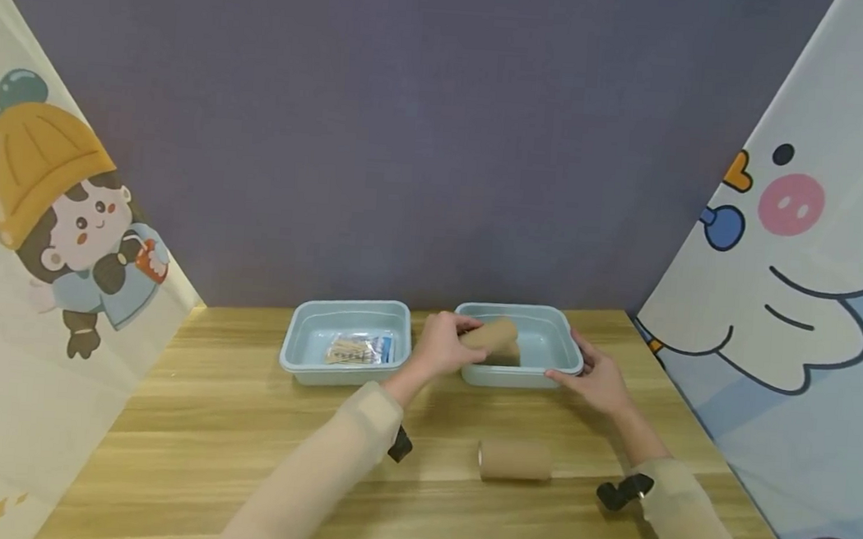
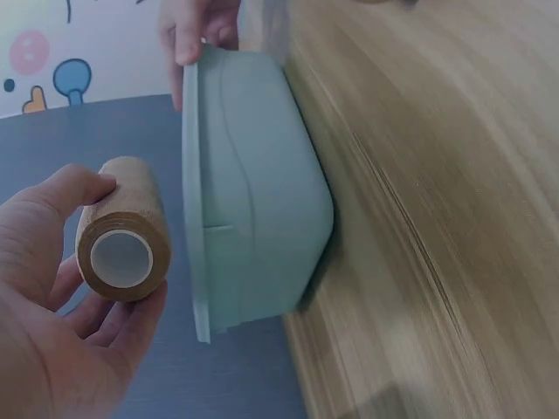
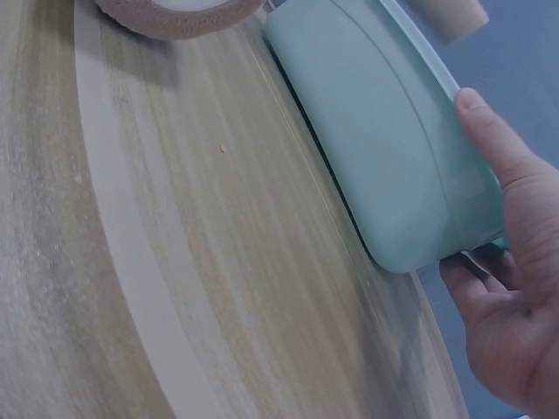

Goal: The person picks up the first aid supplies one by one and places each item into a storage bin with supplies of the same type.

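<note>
My left hand (image 1: 441,348) pinches a brown bandage roll (image 1: 493,334) with a white core, thumb on one side and fingertips on the other. In the head view this roll is over the right light-blue plastic tray (image 1: 543,379). Below it, partly hidden, another brown bandage roll (image 1: 504,356) lies inside that tray. My right hand (image 1: 599,382) grips the tray's right end; in the right wrist view its thumb (image 3: 489,131) presses at the rim and the other fingers bend around the end wall. A further bandage roll (image 1: 515,460) lies on its side on the table in front.
A second light-blue tray (image 1: 298,365) stands to the left, holding a clear packet of thin wooden sticks (image 1: 358,349). Both trays sit near the back edge of the wooden table (image 1: 205,453), against a dark panel (image 1: 409,153). Printed cloths flank the table.
</note>
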A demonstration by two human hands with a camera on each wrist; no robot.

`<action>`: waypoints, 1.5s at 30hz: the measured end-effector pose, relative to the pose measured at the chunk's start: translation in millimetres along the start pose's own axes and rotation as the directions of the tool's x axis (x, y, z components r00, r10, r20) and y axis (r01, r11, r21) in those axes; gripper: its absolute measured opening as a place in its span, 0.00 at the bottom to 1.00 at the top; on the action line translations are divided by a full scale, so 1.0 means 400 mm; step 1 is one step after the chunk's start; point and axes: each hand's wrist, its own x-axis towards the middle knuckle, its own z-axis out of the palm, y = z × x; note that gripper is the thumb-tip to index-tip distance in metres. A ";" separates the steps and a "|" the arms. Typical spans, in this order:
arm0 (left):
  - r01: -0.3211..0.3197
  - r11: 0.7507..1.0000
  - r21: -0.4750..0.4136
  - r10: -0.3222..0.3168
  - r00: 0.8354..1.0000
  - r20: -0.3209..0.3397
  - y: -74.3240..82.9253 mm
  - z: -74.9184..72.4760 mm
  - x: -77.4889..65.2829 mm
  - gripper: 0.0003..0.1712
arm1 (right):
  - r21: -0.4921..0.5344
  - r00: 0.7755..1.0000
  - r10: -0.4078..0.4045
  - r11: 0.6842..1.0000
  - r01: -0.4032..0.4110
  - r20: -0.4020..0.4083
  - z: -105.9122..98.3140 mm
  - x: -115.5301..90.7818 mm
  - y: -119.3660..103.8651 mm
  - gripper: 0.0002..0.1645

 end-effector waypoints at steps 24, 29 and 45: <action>0.054 0.992 0.112 -0.050 0.998 -0.033 -0.008 0.080 0.103 0.23 | 0.023 1.000 -0.014 1.000 0.014 -0.006 -0.001 -0.007 0.001 0.61; 0.085 0.993 0.079 -0.086 0.996 0.006 -0.008 0.102 0.105 0.23 | 0.030 1.000 0.005 1.000 -0.005 0.000 -0.015 -0.022 0.008 0.61; 0.104 0.987 0.125 -0.104 0.995 -0.012 -0.036 0.106 0.119 0.22 | 0.053 1.000 -0.017 0.998 0.016 0.018 0.003 -0.010 0.006 0.61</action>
